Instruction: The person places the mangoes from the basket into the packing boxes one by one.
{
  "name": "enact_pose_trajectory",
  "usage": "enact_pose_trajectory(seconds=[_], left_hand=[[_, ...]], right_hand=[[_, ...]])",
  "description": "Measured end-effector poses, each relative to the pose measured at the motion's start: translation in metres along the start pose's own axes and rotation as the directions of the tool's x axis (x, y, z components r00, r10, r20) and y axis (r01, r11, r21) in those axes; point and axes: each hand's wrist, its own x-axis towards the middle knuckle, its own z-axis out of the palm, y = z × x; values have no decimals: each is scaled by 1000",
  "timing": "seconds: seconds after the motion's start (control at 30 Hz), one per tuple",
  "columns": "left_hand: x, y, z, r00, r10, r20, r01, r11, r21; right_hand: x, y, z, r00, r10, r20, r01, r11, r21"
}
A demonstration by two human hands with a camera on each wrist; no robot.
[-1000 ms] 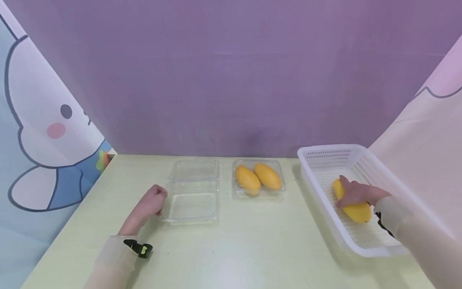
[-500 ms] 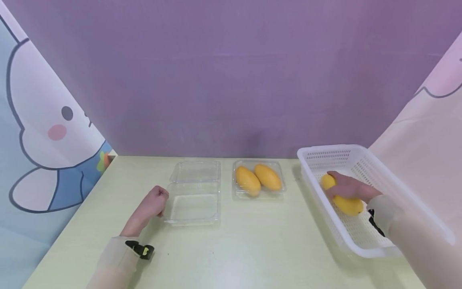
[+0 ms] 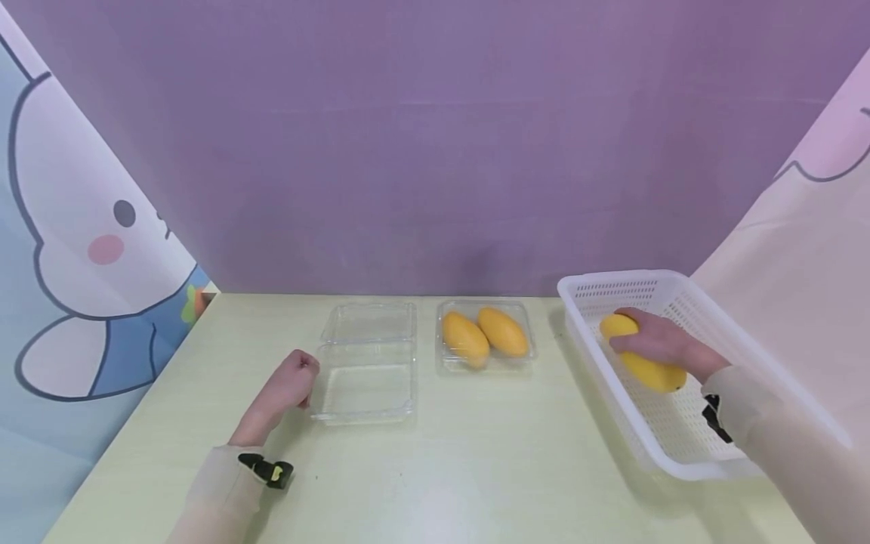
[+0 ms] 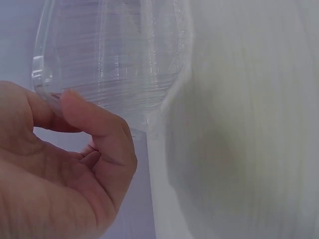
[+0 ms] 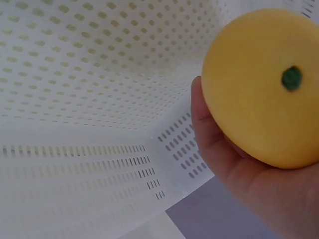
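My right hand (image 3: 658,340) grips a yellow mango (image 3: 652,372) across its top, inside the white basket (image 3: 615,412). In the right wrist view the mango's rounded end (image 5: 249,89) with a dark green stem spot faces the camera, fingers curled along its side. On the table's left, a clear plastic clamshell box (image 3: 363,416) lies opened, its lid folded back towards the wall. My left hand (image 3: 294,380) pinches its left rim between thumb and finger, seen close up in the left wrist view. The clamshell (image 4: 119,59) has nothing inside.
A second clear box (image 3: 485,366) stands at the back middle, holding two yellow mangoes (image 3: 502,331). The perforated basket fills the table's right side, with raised walls all round. A purple backdrop (image 3: 435,189) rises behind the table's far edge.
My right hand has moved with the mango towards the basket's far left side, rising from where it was gripped. My left hand stays at the clamshell's rim.
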Motion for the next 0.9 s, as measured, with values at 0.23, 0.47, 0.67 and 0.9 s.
enact_pose_trajectory(seconds=[0.23,0.47,0.67,0.9], left_hand=[[0,0,2,1000,-8,3,8,1000,-8],[-2,0,3,1000,-2,-8,2,1000,-8],[-2,1,3,1000,18,-7,-18,999,-29],[-1,-1,5,1000,20,-6,-20,999,-51]], right_hand=[[-5,-12,-3,998,-29,-64,33,998,60],[-9,-28,-10,989,-73,-125,77,997,25],[-12,-40,-12,988,-86,-132,88,996,10],[-14,-57,-13,981,-115,-158,115,993,-11]])
